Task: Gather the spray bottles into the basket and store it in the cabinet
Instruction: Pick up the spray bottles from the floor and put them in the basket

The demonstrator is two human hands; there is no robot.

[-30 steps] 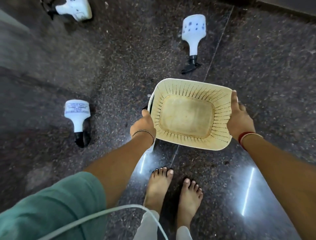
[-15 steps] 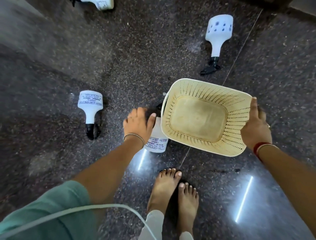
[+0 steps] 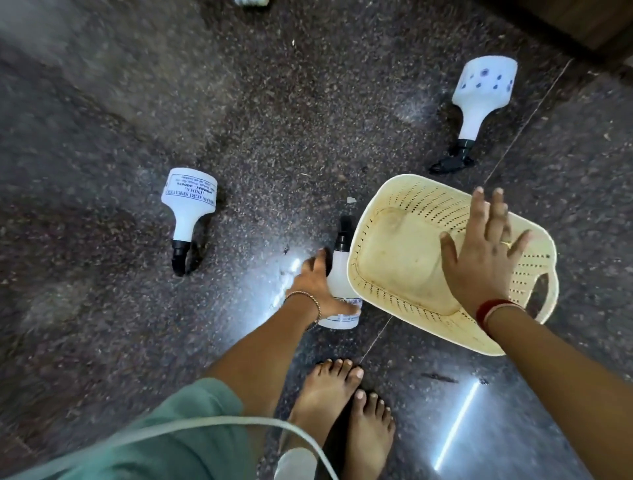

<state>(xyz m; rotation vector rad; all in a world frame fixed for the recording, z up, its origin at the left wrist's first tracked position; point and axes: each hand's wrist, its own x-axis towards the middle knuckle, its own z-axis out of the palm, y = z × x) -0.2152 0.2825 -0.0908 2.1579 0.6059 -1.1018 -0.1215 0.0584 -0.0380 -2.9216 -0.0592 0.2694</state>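
Note:
The empty cream perforated basket (image 3: 428,205) rests on the dark stone floor. Above its inside hovers my right hand (image 3: 479,253), fingers spread and holding nothing. My left hand (image 3: 318,284) wraps around a white spray bottle (image 3: 340,270) that lies against the basket's left side, black nozzle pointing away from me. A second white bottle with a printed label (image 3: 188,202) lies to the left. A third, marked with blue dots (image 3: 483,89), lies beyond the basket. A sliver of another white bottle (image 3: 251,1) shows at the top edge.
My bare feet (image 3: 335,404) stand just in front of the basket. A white cable (image 3: 205,425) crosses my green sleeve at the bottom. A brown wooden base (image 3: 582,20) runs along the top right corner.
My left hand left the basket rim and closed on the bottle beside it. My right hand let go of the basket and now hovers spread above it.

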